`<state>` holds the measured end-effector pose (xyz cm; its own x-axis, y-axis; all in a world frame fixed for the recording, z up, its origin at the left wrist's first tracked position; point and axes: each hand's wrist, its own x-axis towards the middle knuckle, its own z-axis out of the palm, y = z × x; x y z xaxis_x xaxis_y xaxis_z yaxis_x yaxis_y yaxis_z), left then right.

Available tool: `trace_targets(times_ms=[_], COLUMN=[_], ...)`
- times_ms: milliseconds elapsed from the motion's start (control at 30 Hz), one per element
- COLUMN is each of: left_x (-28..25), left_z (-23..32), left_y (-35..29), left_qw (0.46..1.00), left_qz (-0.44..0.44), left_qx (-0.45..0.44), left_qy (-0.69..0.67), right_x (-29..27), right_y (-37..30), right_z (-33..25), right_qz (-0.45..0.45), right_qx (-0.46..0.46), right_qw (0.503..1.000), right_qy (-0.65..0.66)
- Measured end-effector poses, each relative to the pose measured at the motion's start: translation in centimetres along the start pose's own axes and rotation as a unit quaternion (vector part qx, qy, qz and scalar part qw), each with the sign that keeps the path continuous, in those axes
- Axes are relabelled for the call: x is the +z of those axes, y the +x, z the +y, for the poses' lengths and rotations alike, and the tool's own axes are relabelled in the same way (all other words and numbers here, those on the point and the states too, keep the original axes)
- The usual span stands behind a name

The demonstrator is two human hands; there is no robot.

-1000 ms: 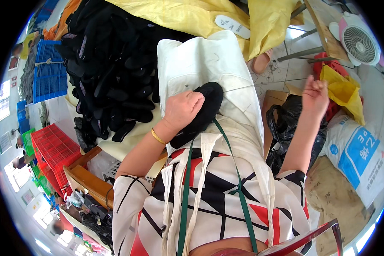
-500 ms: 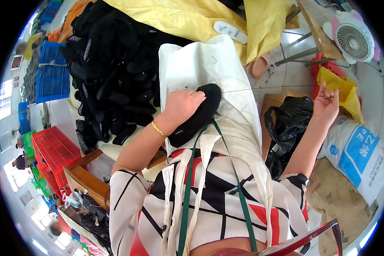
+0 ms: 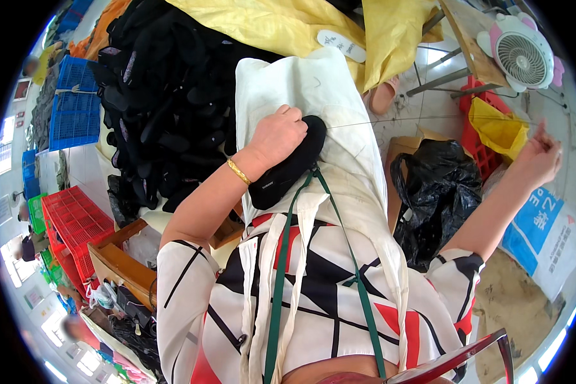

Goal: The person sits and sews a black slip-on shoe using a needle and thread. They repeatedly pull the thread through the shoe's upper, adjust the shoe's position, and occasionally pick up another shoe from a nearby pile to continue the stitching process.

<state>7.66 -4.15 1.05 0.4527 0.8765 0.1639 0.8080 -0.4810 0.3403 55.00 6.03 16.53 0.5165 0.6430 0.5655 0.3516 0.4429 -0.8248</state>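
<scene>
- We see only part of the black shoe (image 3: 299,160): the left hand (image 3: 275,139) covers its left side, so its opening and far edge are hard to make out.
- The shoe lies slanted on the white cloth (image 3: 355,144) over the lap, under the left hand and well apart from the right hand (image 3: 540,159).
- The left hand's fingers are curled against the shoe, gripping it; we cannot see all the fingertips.
- A thin thread (image 3: 422,118) stretches from the shoe's upper end toward the right hand.
- The right hand's fingers are bunched together in the air; blur keeps us from telling exactly what they pinch.
- Beyond the left hand, we cannot separate every piece in the black pile (image 3: 166,102).
- Below the right forearm, the sack (image 3: 537,237) is partly hidden.
- The glasses (image 3: 467,360) are cut off at the lower edge.
</scene>
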Motion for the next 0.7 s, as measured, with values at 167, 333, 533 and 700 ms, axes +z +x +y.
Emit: trace_targets(times_ms=[167,333,533,700], left_x=[1.0,2.7,3.5,3.4], left_z=[-0.7,-2.9,-3.5,-3.0], left_y=[-0.1,-1.1,-1.2,-1.5], left_qw=[0.981,0.934,0.872,0.813], left_qz=[0.005,-0.014,-0.072,-0.061], left_qx=[-0.117,-0.193,-0.299,-0.354], left_qy=[-0.154,-0.301,-0.382,-0.458], right_x=[3.7,11.4,15.0,15.0], right_y=[-3.7,-18.3,-26.3,-25.2], right_z=[2.1,1.7,2.3,-0.8], right_qz=[-0.029,-0.516,-0.641,-0.605], right_qx=[0.003,-0.037,-0.206,-0.168], right_qw=[0.999,0.845,0.723,0.755], right_qy=[0.017,-0.138,-0.152,-0.187])
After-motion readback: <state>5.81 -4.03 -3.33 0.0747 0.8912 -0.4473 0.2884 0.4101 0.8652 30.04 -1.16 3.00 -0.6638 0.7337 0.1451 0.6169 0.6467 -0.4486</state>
